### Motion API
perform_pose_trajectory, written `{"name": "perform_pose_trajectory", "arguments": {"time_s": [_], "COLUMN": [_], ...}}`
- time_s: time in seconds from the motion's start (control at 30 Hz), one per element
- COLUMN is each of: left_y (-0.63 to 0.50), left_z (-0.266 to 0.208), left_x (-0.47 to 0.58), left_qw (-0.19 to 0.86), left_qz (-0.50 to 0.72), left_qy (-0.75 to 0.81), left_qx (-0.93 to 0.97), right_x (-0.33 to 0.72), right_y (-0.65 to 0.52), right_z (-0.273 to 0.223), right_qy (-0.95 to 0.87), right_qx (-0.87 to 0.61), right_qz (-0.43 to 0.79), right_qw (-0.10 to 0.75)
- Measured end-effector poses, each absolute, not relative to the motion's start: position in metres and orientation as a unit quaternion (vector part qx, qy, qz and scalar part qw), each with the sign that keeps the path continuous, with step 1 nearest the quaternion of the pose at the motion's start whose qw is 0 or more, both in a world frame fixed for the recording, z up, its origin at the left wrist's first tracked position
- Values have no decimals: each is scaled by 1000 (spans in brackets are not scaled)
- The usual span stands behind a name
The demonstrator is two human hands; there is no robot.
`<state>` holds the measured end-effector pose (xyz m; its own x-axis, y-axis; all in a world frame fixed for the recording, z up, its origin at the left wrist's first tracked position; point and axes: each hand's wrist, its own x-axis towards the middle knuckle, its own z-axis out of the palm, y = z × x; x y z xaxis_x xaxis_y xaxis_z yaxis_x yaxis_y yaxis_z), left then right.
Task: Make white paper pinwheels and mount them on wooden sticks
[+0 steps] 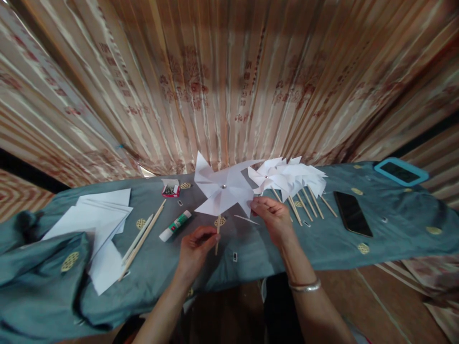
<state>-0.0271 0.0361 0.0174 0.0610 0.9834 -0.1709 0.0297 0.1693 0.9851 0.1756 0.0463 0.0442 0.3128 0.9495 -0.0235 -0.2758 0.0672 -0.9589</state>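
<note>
A white paper pinwheel (229, 184) with a pin at its centre is held upright over the middle of the table. My left hand (195, 248) pinches its wooden stick low down. At the right, my right hand (268, 212) has finger and thumb closed on the tip of one paper blade. Several more white pinwheels (287, 174) lie overlapping beyond my right hand, their sticks pointing toward me. A glue stick (175, 225) with a green label lies left of my left hand. Behind it stands a small open red box of pins (171, 190).
White paper sheets (107, 210) lie at the left beside loose wooden sticks (143, 239). A black phone (353, 213) and a blue-framed tablet (400, 172) are at the right. Green cloth (251, 258) covers the table; a patterned curtain (222, 86) hangs behind it.
</note>
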Motion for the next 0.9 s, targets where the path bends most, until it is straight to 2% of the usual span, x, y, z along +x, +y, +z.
{"name": "perform_pose_trajectory", "arguments": {"time_s": [0.5,0.9], "left_y": [35,32], "left_z": [15,14], "left_x": [-28,-26], "left_qw": [544,559], "left_qz": [454,446], "left_qy": [531,507], "left_qx": [465,481], "right_x": [142,121], "right_y": [40,32], "right_z": [48,44], "right_qy": [-389,-458], "right_qx": [-462,-471], "right_qz": [552,515], "right_qw": [575,550]}}
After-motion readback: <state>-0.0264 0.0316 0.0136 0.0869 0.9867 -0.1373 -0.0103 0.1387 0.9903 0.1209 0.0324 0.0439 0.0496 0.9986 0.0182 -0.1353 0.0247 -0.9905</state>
